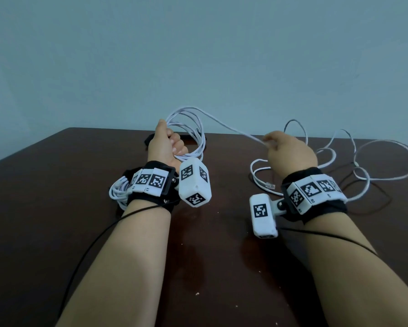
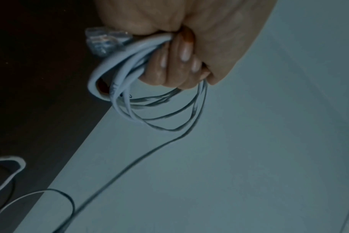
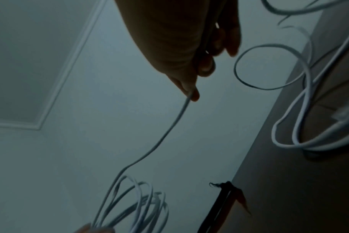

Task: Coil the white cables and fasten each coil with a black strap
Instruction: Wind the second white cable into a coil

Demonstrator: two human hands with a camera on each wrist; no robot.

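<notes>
My left hand (image 1: 168,145) is raised above the dark table (image 1: 56,173) and grips several loops of a white cable coil (image 1: 193,128). In the left wrist view its fingers (image 2: 175,66) curl round the loops (image 2: 149,110), with a clear plug (image 2: 104,42) beside them. From the coil one strand (image 1: 233,128) runs right to my right hand (image 1: 285,149), which pinches it between thumb and fingertip (image 3: 193,94). The loose rest of the cable (image 1: 375,161) sprawls on the table at the right. A black strap (image 1: 151,139) lies behind the left hand.
A finished white coil (image 1: 118,192) lies on the table beside my left wrist. A clear plug end (image 1: 269,185) rests near my right wrist. Thin black leads (image 1: 92,239) trail from both wrist cameras. A pale wall (image 1: 198,55) stands behind the table's far edge.
</notes>
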